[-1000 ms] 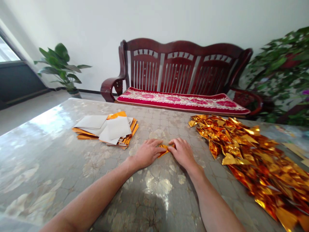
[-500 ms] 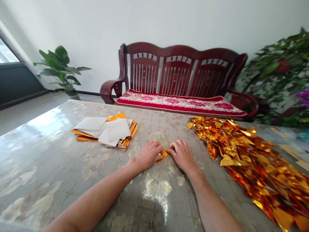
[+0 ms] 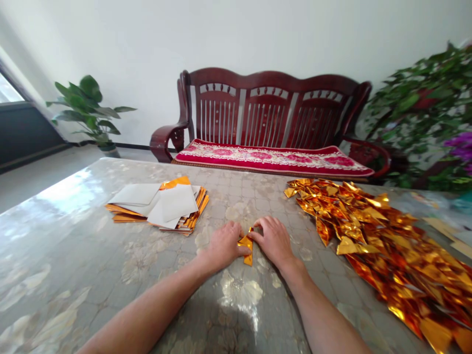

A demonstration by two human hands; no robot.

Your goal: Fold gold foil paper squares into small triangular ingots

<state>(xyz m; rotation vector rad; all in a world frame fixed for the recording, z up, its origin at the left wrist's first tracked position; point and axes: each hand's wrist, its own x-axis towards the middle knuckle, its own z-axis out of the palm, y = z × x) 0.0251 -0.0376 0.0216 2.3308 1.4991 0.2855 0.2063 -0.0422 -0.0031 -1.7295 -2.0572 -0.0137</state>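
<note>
Between my two hands, low over the table, is a small piece of folded gold foil paper (image 3: 248, 248). My left hand (image 3: 225, 244) grips its left side, thumb over the front and fingers behind. My right hand (image 3: 273, 239) pinches its upper right corner between thumb and forefinger. Left of my hands lies a stack of foil paper sheets (image 3: 173, 204), mostly white backs up with orange edges. To the right spreads a big heap of folded gold foil pieces (image 3: 354, 216).
The table (image 3: 147, 275) has a glossy floral cover. Behind it stands a dark red wooden bench (image 3: 258, 108) with a red patterned cushion (image 3: 273, 156). A potted plant (image 3: 88, 108) is at the left; leafy plants (image 3: 416, 108) rise at the right, near clear plastic (image 3: 424, 204).
The foil piece has turned more upright, with its lower end now pointing toward me. My left thumb has come round onto its front. The view has shifted slightly.
</note>
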